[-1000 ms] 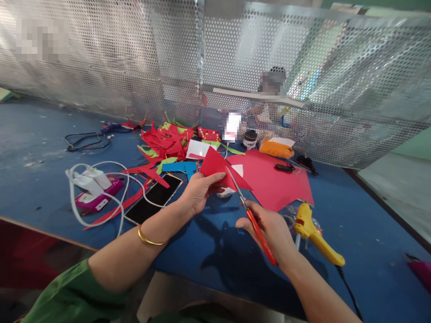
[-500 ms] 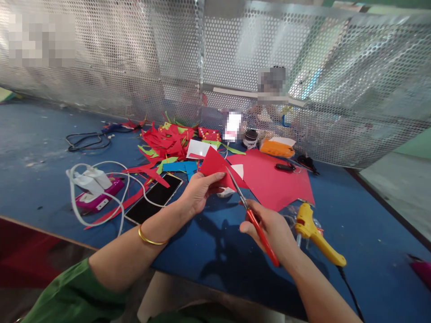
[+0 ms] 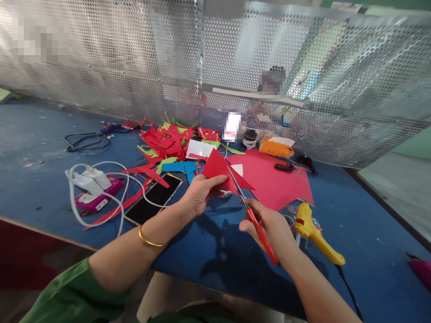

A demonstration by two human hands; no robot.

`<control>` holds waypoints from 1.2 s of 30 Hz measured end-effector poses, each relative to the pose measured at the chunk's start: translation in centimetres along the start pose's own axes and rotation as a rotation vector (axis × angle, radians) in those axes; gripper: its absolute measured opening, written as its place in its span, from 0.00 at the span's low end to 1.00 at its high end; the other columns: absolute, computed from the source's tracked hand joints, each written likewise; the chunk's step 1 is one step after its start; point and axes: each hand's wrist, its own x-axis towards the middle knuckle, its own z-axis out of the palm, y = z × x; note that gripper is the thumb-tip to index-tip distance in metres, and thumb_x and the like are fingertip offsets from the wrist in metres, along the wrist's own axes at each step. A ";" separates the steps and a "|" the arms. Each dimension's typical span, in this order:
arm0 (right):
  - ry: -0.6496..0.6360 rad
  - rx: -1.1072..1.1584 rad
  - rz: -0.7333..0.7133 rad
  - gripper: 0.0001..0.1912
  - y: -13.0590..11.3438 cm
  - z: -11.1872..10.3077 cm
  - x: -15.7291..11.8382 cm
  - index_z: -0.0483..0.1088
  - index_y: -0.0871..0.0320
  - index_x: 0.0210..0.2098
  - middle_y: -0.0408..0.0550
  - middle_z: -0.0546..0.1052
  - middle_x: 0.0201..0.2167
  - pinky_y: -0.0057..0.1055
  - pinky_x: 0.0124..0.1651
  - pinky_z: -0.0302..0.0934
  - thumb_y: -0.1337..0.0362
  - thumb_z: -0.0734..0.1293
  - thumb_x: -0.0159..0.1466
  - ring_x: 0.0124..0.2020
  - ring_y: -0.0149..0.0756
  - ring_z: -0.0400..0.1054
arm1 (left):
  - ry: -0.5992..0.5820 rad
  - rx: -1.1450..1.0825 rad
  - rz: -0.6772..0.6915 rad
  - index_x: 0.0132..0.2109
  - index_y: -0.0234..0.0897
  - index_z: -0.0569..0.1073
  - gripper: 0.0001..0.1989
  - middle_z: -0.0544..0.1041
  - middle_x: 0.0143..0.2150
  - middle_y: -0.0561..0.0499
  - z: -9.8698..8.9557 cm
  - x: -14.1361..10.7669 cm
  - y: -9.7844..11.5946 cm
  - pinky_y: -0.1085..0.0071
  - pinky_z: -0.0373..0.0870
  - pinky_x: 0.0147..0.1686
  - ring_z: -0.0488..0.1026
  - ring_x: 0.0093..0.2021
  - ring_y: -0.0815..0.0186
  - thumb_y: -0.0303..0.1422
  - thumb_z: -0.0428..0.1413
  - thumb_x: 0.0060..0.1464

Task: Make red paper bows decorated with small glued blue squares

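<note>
Between the thumb and fingers of my left hand (image 3: pixel 204 192) is a small piece of red paper (image 3: pixel 215 165), raised above the table. My right hand (image 3: pixel 267 224) grips a pair of scissors (image 3: pixel 259 233) by red handles, blades pointing up and away from me. Those blades lie at the right part of the red paper, where a strip hangs off to the side. Beyond them a large red sheet (image 3: pixel 276 184) rests flat on the blue table. Part of a white object (image 3: pixel 226 194) shows beneath the held paper, too covered to name.
Left lie a dark-screened phone (image 3: pixel 158 197), white chargers on a purple power strip (image 3: pixel 97 199) and a cable. Red and green paper scraps (image 3: pixel 171 143) pile behind. Right, a yellow glue gun (image 3: pixel 313 233) trails its cord. A perforated metal screen (image 3: pixel 134 67) bounds the back; a person sits beyond.
The red paper in my left hand has tilted slightly, and its right-hand strip sticks out farther from the scissor blades. Both hands keep nearly the same place and hold.
</note>
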 end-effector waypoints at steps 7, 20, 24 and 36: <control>0.020 -0.032 0.003 0.43 0.2 0.2 0.0 0.73 0.58 0.45 0.41 0.70 0.18 0.28 0.21 0.55 0.27 0.52 0.59 0.15 0.32 0.61 | 0.014 0.018 -0.013 0.35 0.29 0.80 0.10 0.82 0.30 0.43 0.0 0.0 -0.1 0.73 0.73 0.26 0.78 0.25 0.65 0.30 0.68 0.45; -0.044 0.033 0.021 0.41 0.0 0.1 -0.1 0.71 0.57 0.44 0.41 0.69 0.20 0.28 0.22 0.55 0.27 0.52 0.59 0.18 0.34 0.62 | 0.006 -0.006 -0.072 0.32 0.29 0.79 0.09 0.80 0.26 0.46 0.3 -0.2 -0.2 0.74 0.71 0.24 0.75 0.22 0.68 0.28 0.68 0.43; -0.034 0.007 0.027 0.37 0.1 0.2 -0.1 0.71 0.57 0.44 0.41 0.70 0.19 0.28 0.22 0.53 0.31 0.53 0.62 0.18 0.34 0.63 | 0.017 0.006 -0.092 0.31 0.30 0.78 0.09 0.79 0.25 0.47 0.6 -0.6 -0.2 0.74 0.69 0.22 0.73 0.21 0.69 0.28 0.69 0.41; 0.011 -0.039 0.080 0.32 -0.1 -0.1 -0.1 0.74 0.54 0.42 0.41 0.71 0.16 0.28 0.22 0.54 0.34 0.56 0.64 0.16 0.36 0.66 | -0.037 0.024 -0.105 0.34 0.31 0.80 0.13 0.81 0.28 0.46 0.2 -0.2 -0.3 0.73 0.72 0.24 0.76 0.24 0.66 0.31 0.71 0.39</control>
